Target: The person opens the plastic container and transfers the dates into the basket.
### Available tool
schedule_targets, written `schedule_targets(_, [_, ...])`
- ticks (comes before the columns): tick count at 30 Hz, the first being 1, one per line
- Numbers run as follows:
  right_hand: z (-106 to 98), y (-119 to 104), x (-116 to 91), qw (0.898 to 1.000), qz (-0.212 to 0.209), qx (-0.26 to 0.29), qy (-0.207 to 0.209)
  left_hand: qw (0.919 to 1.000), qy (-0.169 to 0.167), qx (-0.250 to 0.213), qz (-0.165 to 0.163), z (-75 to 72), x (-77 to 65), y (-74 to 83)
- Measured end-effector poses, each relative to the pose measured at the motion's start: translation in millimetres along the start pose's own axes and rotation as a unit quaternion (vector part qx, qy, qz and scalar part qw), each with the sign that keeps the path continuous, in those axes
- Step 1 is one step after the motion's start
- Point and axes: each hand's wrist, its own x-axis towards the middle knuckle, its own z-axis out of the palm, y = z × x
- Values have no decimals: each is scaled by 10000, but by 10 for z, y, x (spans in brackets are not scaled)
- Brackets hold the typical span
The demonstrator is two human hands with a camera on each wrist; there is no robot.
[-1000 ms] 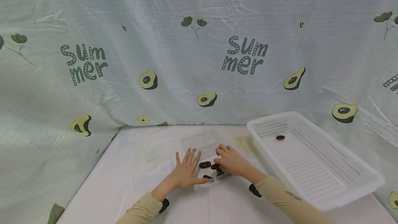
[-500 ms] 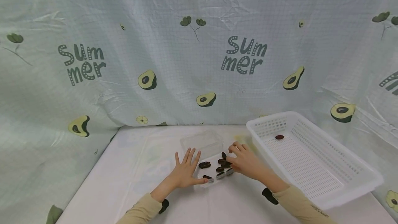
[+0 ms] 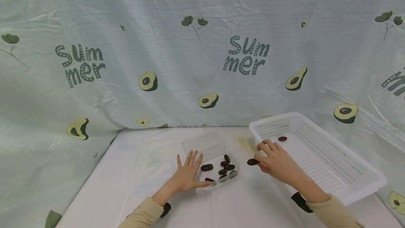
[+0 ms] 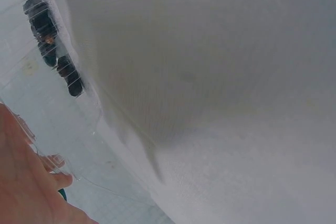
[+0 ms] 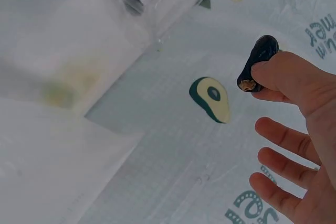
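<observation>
A clear plastic box (image 3: 205, 182) with several dark brown dates (image 3: 223, 172) stands on the table, its see-through lid (image 3: 204, 143) folded back behind it. My left hand (image 3: 185, 178) rests at the box's left edge, fingers spread and straight, thumb along the front rim. Between thumb and forefinger my right hand (image 3: 278, 163) pinches a single date (image 5: 257, 64), its pale stem end showing in the right wrist view. That hand is off the table, between the box and a white slotted basket (image 3: 319, 164). One date (image 3: 282, 138) lies in the basket's far end.
The white table (image 3: 152, 150) runs back to a hanging cloth (image 3: 177, 55) printed with avocados and lettering. The basket's raised near wall lies behind my right hand and forearm.
My right hand has left the box and moved right toward the basket, now carrying a date. My left hand has stayed at the box.
</observation>
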Motion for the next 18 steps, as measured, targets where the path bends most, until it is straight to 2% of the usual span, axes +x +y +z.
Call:
schedule_targets(9, [-224,375,-144,9993,-33,-255,261,10000,15,-13,16,23,0,-21])
schedule_targets(18, [-296,776,-279,9972,222,-696,135,10000,68,6,39,35,9,-20])
